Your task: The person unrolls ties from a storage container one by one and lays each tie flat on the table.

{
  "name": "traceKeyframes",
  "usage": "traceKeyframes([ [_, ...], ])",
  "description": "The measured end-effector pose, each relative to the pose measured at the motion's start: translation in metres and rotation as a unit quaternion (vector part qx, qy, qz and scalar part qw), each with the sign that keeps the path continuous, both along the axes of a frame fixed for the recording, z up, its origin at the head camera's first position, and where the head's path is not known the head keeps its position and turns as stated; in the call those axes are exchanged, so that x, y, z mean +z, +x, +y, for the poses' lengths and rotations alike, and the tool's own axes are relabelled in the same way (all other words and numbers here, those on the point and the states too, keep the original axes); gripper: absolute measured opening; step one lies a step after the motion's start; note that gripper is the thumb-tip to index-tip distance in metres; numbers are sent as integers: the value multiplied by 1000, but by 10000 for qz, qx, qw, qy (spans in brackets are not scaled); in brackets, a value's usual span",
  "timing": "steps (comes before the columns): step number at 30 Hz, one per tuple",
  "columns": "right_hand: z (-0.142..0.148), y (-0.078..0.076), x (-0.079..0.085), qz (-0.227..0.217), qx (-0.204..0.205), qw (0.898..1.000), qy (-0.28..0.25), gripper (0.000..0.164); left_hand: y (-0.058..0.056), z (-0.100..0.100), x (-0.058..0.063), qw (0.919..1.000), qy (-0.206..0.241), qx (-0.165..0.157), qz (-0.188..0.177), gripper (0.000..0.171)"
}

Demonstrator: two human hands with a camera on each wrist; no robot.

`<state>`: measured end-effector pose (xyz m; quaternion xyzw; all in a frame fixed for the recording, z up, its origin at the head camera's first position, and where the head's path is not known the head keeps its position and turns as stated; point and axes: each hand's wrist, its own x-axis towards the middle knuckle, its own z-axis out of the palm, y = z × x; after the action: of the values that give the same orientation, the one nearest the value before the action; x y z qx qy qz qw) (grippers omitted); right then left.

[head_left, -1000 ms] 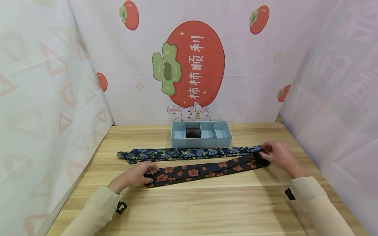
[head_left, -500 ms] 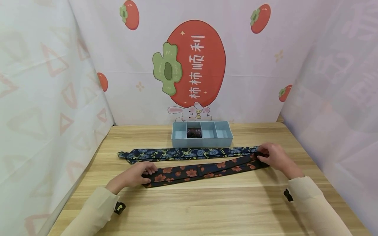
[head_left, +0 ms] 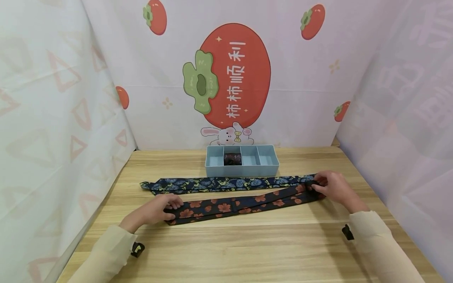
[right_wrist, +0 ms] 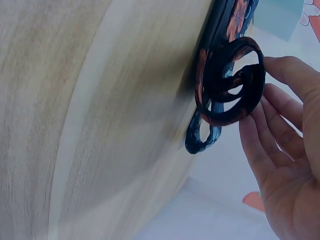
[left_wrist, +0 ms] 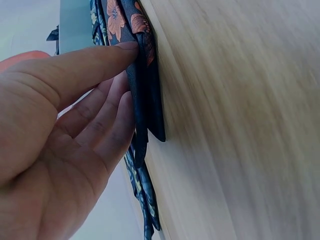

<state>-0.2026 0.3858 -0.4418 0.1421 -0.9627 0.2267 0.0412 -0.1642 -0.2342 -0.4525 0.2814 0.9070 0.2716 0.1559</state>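
Observation:
A dark necktie with orange flowers (head_left: 223, 207) stretches across the table, folded lengthwise. At its left end my left hand (head_left: 153, 209) pinches the fabric; the left wrist view shows the thumb (left_wrist: 112, 56) in front and the other fingers behind. The tie's right end is wound into a loose coil (right_wrist: 231, 85), which my right hand (head_left: 334, 188) holds at its outer side between thumb and fingers. Just behind lies a navy necktie with blue and yellow figures (head_left: 226, 183), also folded lengthwise. Its right end is partly hidden by my right hand.
Near the back of the wooden table (head_left: 226, 251) stands a light blue divided box (head_left: 242, 170). A rolled dark tie (head_left: 232, 158) sits in its second compartment from the left. Printed cloth (head_left: 301, 78) hangs at the back and both sides.
My left hand has slid a little left, drawing the flowered tie's end with it. The right hand shifted slightly left, then back right, still holding the coil.

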Motion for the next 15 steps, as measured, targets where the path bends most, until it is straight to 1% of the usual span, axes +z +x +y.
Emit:
traceKeyframes([
  [9,3,2,5,-137,-131,9998,94,22,1,-6,2,10000,-5,19,-86,33],
  [11,1,2,8,-120,-147,9997,178,23,1,-6,2,10000,-19,32,-91,33],
  [15,-9,1,13,-6,-132,9992,380,28,0,-7,1,9999,-31,52,-82,33],
])
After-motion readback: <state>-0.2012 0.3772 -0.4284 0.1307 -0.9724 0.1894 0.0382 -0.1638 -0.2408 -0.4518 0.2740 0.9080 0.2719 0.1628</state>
